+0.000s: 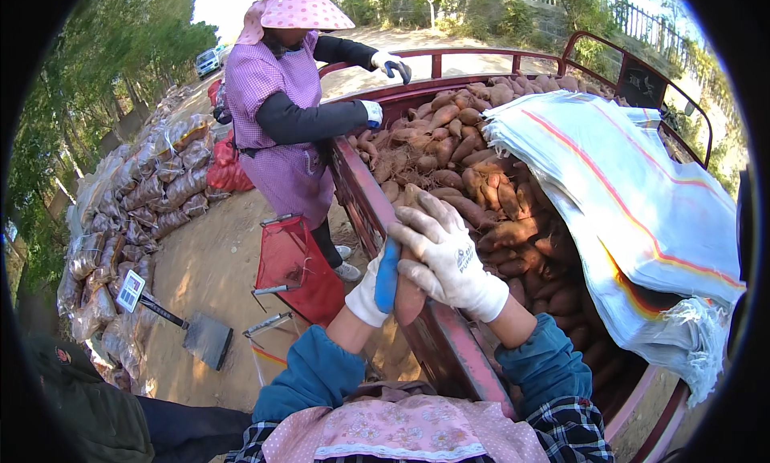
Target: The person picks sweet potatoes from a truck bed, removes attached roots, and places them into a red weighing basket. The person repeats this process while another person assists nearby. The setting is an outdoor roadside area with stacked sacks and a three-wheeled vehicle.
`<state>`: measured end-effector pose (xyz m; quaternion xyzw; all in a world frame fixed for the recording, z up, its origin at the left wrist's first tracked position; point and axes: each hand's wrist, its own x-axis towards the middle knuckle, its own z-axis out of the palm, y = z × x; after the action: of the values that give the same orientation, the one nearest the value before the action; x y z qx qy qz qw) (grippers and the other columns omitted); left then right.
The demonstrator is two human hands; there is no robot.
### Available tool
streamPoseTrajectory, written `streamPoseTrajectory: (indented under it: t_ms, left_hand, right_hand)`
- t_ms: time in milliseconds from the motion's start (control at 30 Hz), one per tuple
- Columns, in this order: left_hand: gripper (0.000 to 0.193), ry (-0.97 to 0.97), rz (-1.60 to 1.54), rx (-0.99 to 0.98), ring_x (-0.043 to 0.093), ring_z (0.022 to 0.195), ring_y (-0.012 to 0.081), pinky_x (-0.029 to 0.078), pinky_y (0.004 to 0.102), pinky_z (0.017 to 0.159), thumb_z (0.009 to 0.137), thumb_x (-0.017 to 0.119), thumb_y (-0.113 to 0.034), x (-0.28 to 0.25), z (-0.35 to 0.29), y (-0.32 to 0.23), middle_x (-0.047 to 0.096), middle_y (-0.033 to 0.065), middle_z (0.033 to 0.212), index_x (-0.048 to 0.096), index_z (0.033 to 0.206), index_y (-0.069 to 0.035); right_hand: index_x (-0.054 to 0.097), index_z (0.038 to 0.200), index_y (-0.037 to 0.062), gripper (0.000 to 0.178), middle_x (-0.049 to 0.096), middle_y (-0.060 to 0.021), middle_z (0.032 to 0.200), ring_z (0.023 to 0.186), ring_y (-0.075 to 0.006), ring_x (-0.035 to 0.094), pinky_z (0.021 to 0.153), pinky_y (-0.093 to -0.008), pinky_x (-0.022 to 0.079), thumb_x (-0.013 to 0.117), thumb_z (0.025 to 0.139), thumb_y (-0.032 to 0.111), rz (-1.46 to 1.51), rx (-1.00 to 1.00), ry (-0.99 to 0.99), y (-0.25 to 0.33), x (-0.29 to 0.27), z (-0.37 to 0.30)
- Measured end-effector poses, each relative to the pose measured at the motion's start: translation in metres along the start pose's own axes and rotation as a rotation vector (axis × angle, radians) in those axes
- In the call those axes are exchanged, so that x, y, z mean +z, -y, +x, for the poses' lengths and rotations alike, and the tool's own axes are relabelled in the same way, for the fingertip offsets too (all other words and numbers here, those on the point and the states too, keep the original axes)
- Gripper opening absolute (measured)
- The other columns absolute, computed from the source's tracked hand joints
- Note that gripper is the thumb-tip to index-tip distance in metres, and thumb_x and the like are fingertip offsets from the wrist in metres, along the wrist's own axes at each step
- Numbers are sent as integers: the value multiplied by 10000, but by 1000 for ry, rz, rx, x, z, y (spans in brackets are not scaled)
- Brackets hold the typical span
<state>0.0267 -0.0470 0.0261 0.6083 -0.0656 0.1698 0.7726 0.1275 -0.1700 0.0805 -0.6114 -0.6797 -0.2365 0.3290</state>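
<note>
The left hand [374, 291] and right hand [451, 258] are holding a sweet potato [411, 293] between them, seemingly steadying it (right fingers spreading slightly; left fingers' state indiscernible).

Sweet potato [411, 295], one: partly covered by the right hand [445, 250].
Left hand [383, 280]: fingers mostly hidden behind the right.
Sweet potato pile [513, 230]: portion along the trailer's [453, 347] right edge concealed under white sacks [618, 174]; count indeterminable.
Trailer, near right corner: lost at the dark rim.
Co-worker's pink hat [301, 6]: crown cropped by upper edge.
Distant vehicle [208, 61]: too small for detail.
Dark-clothed person [88, 407]: cut off, lower left.
</note>
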Motion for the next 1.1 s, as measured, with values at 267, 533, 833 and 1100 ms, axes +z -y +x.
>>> streamPoseTrajectory:
  t_ms: [267,533,833,1100]
  left_hand:
    - [519,-276,-214,-267,678,956,294,584,454,801,1028,475,-443,-5,-5,-3,632,162,1190,460,1389,-70]
    - [658,-41,-461,-203,533,1266,371,480,535,1003,985,497,-131,9,-20,-9,444,185,1461,193,1566,-85]
    - [651,-114,-361,-174,569,1221,312,500,481,993,975,560,-110,18,-21,-10,493,174,1390,252,1548,-79]
    - [864,-349,-206,-1,456,1316,190,392,339,1107,836,770,-84,19,-32,-24,458,114,1438,254,1527,-27]
  right_hand:
    - [501,1391,48,514,609,-117,1273,1114,-254,616,931,-356,503,525,1014,397,1106,951,-147,-65,24,-19]
    - [432,1442,31,515,545,-136,1383,1255,-247,545,1102,-403,414,524,1015,302,1885,915,-416,-23,32,-38]
    - [497,1397,66,488,591,-163,1335,1214,-310,578,1055,-467,465,447,1030,384,2623,819,-467,-43,58,-58]
    - [419,1436,-55,656,479,-170,1439,1342,-242,446,1142,-361,319,554,986,403,1259,644,-162,31,15,7]
